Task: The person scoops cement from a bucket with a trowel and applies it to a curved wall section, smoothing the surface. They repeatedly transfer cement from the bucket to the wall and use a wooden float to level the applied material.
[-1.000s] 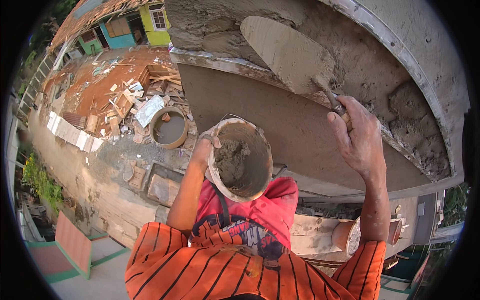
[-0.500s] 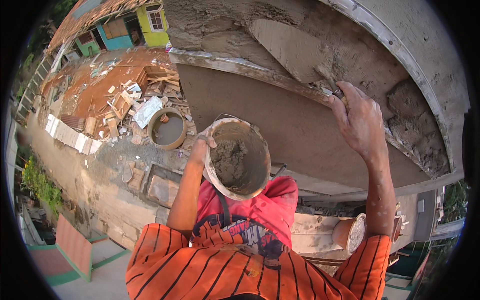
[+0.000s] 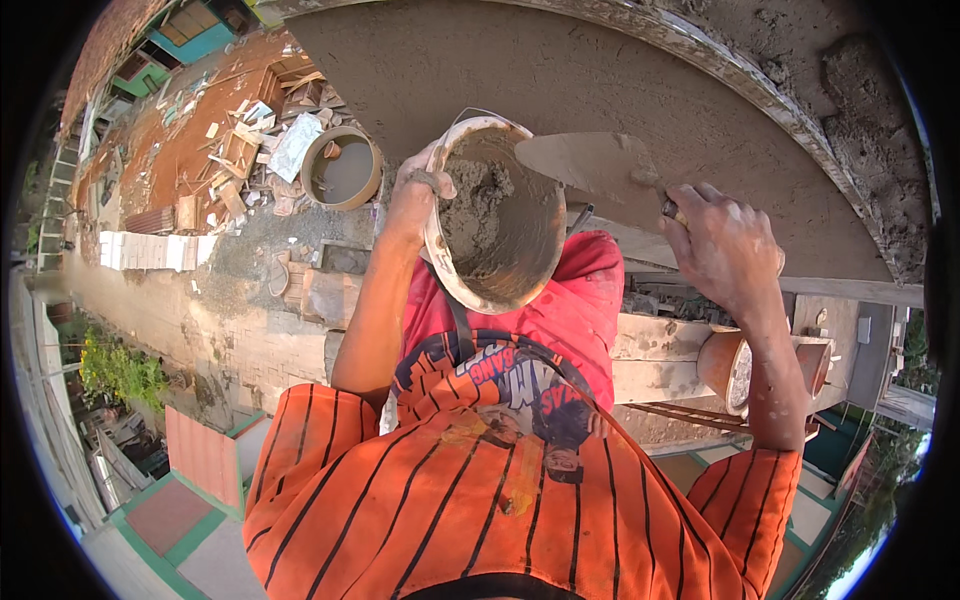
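My left hand (image 3: 417, 196) is closed on the left rim of a mortar-stained bucket (image 3: 546, 235), held tilted in front of my lap. Wet grey mortar (image 3: 478, 215) lies inside it. In my right hand (image 3: 728, 240) is the handle of a trowel (image 3: 590, 165); its fingers wrap round the grip. The broad, mortar-smeared blade points left, its tip over the bucket's right rim. Beyond both hands stretches a grey plastered wall surface (image 3: 430, 60), with a long pale straight strip (image 3: 745, 75) along its far side.
Wooden planks (image 3: 655, 355) run beside me at the right, carrying orange-brown buckets (image 3: 725, 370). Down at the left stand a round tub of grey water (image 3: 342, 168) and a heap of broken boards (image 3: 240, 160). The paved ground (image 3: 200, 320) lies well below.
My right hand has drawn the trowel back from the wall beyond the strip, toward me and over the bucket's rim. The view has shifted, and the bucket sits slightly farther right.
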